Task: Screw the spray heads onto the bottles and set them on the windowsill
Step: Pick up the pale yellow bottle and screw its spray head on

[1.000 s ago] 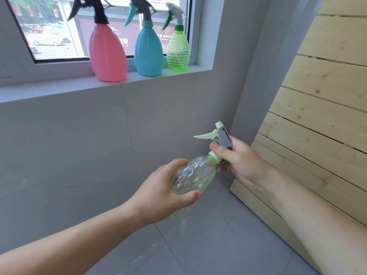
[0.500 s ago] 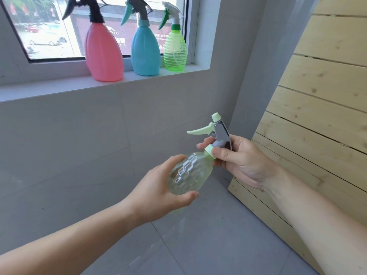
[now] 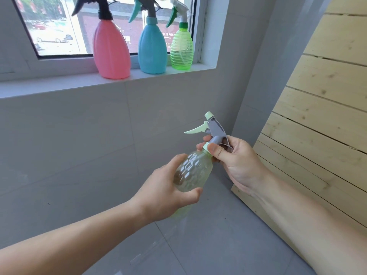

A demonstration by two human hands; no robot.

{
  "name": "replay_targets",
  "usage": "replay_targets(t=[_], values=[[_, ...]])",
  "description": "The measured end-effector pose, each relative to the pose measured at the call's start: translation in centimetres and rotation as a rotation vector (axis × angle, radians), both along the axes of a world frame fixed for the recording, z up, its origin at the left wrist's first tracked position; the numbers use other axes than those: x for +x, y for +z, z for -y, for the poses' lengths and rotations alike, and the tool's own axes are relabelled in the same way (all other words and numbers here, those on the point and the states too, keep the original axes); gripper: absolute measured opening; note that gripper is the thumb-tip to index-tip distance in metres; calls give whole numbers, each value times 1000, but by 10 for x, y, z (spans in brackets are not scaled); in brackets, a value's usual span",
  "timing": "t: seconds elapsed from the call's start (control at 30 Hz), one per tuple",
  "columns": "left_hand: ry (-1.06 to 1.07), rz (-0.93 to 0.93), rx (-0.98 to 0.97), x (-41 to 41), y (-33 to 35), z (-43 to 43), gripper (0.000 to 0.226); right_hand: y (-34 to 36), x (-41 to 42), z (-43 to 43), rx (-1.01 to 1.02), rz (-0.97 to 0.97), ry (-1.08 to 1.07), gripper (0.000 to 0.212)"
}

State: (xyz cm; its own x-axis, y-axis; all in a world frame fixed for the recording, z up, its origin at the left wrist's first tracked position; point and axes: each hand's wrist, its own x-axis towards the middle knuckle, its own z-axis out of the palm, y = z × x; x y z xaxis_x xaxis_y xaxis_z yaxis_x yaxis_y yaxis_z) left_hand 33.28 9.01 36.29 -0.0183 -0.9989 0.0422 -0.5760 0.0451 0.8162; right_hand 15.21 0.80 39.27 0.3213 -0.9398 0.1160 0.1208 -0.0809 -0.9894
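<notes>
A clear, pale green bottle (image 3: 193, 172) with a honeycomb pattern is tilted in front of me, held around its body by my left hand (image 3: 168, 192). A grey spray head (image 3: 215, 131) with a mint trigger and nozzle sits on its neck. My right hand (image 3: 236, 161) pinches the mint collar between thumb and fingers. On the windowsill (image 3: 59, 86) stand three capped bottles: a pink bottle (image 3: 111, 48), a blue bottle (image 3: 152, 46) and a green ribbed bottle (image 3: 181, 49).
A pale wooden slatted panel (image 3: 317, 108) leans against the wall at the right. Grey tiled wall (image 3: 69, 145) lies below the sill, grey floor tiles (image 3: 218, 245) beneath my arms. Windowsill surface left of the pink bottle shows bare.
Both hands have lifted the bottle slightly. My right hand has shifted its grip on the collar, and the spray head has turned a little, its trigger still pointing left.
</notes>
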Motion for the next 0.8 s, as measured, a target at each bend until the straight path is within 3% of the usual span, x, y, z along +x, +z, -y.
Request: replay_targets(t=[0.13,0.23,0.37,0.47,0.6,0.7,0.8], values=[[-15,61,-4,9,1,7,81,-2,2,1,23,13,-10,39],[26,-149,-18,15,12,13,76,-4,3,0,4,-79,-12,60],[150,-502,-32,26,35,22,42,0,21,-8,-74,-222,95,51],[153,-582,-95,48,50,21,39,17,49,-9,-173,-253,169,42],[208,-565,-192,91,82,17,36,45,101,3,-284,-232,187,37],[279,-473,-300,132,115,17,37,70,151,11,-402,-253,183,54],[334,-359,-373,170,148,23,48,95,199,25,-453,-243,187,55]])
